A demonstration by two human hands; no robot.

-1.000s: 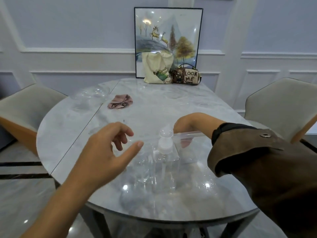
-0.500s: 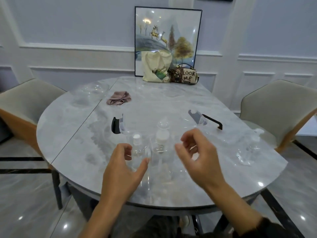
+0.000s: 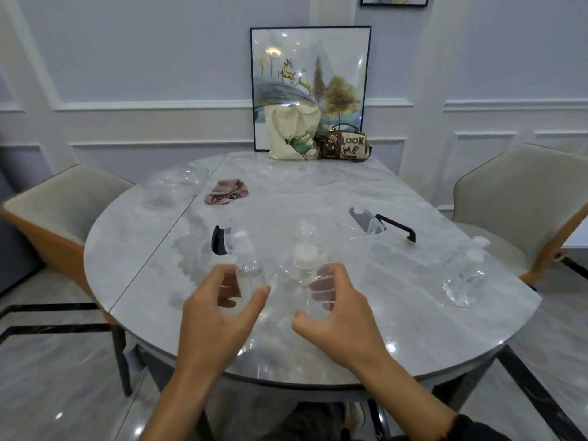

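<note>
Two clear plastic bottles stand near the front of the round marble table [image 3: 318, 192]. My left hand [image 3: 219, 316] curls round the small clear bottle [image 3: 246, 265] with a white cap, thumb in front and fingers showing through behind it. My right hand [image 3: 337, 310] wraps the taller clear pump bottle [image 3: 304, 265] from the right, its fingers visible through the plastic and its thumb low at the front.
Clear cases with black parts lie behind the bottles at left [image 3: 220, 240] and right [image 3: 369, 226]. Another clear pump bottle [image 3: 467, 275] stands near the right edge. A pink cloth [image 3: 227, 196], tote bag [image 3: 292, 135], small handbag [image 3: 348, 146] and framed picture [image 3: 310, 84] sit further back. Chairs flank the table.
My right arm came back from reaching across the table. Both hands moved forward and closed in round the two bottles.
</note>
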